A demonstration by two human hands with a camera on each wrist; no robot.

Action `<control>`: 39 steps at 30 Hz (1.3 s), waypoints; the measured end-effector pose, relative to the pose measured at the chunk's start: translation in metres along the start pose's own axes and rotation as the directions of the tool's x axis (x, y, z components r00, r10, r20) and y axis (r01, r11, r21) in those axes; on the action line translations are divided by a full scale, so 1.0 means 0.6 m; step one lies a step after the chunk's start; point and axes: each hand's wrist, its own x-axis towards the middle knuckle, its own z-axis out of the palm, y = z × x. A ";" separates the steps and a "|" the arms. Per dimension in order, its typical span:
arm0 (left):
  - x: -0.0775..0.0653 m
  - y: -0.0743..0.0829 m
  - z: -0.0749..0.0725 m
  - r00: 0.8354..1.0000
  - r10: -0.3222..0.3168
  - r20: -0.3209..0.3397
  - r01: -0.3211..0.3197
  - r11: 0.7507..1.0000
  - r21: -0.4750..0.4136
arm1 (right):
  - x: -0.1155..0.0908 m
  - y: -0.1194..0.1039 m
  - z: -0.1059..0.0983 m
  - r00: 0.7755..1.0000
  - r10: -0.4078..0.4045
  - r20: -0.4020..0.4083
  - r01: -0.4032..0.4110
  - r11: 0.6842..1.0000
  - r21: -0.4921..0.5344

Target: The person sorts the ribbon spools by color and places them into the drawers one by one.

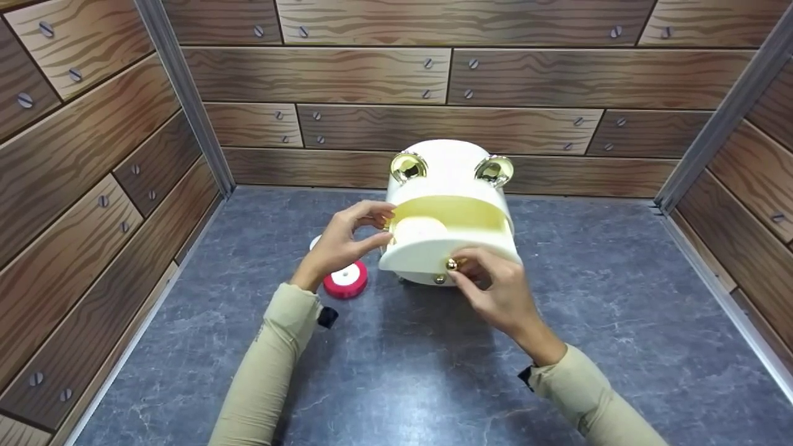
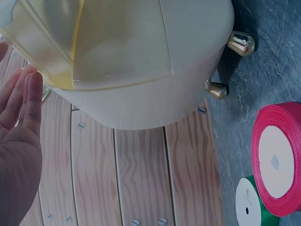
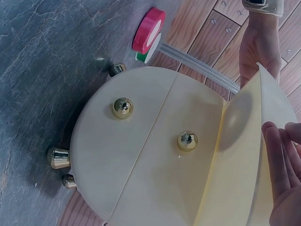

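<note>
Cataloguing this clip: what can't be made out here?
Green ribbon spool with round white label: head view, mostly hidden by the left hand; left wrist view, cut off at bottom, print too small to read.
Left hand: left wrist view, cut off by the left edge.
Right hand: right wrist view, cut off by right edge.

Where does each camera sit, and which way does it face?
Head: on the head, facing forward and down at the white box; left hand, right hand and forearms show.
Left wrist: on that wrist, facing the box's curved side; left fingers at left edge.
Right wrist: on that wrist, facing the box's front; right fingers at right edge, left hand near top.
Wrist views share the pink roll and green roll.
</note>
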 end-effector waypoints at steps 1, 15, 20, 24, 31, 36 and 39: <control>0.000 0.000 0.000 1.000 -0.002 -0.006 0.002 1.000 -0.002 | 0.000 0.000 0.000 1.000 -0.001 0.000 0.001 1.000 0.001; 0.046 -0.006 -0.003 0.991 -0.001 -0.130 0.001 1.000 -0.002 | 0.000 0.001 -0.001 1.000 0.015 0.002 -0.015 1.000 0.027; 0.070 -0.008 -0.001 0.994 -0.049 -0.094 0.048 0.999 -0.017 | 0.000 0.001 -0.001 1.000 0.016 0.002 -0.016 1.000 0.015; 0.084 -0.012 -0.002 0.994 -0.067 -0.082 0.066 0.998 -0.013 | 0.000 0.001 0.000 1.000 0.009 0.002 -0.009 1.000 0.007; 0.095 -0.025 -0.007 0.998 -0.058 -0.021 0.057 0.998 -0.041 | 0.002 0.001 0.001 1.000 0.002 0.000 -0.002 1.000 0.008; 0.096 -0.028 -0.008 0.998 -0.063 -0.003 0.063 0.996 -0.062 | 0.001 0.002 0.001 1.000 0.007 -0.002 -0.007 1.000 0.009; 0.097 -0.030 -0.008 0.998 -0.062 -0.003 0.061 0.996 -0.066 | 0.001 0.002 0.001 1.000 0.004 -0.002 -0.004 1.000 0.005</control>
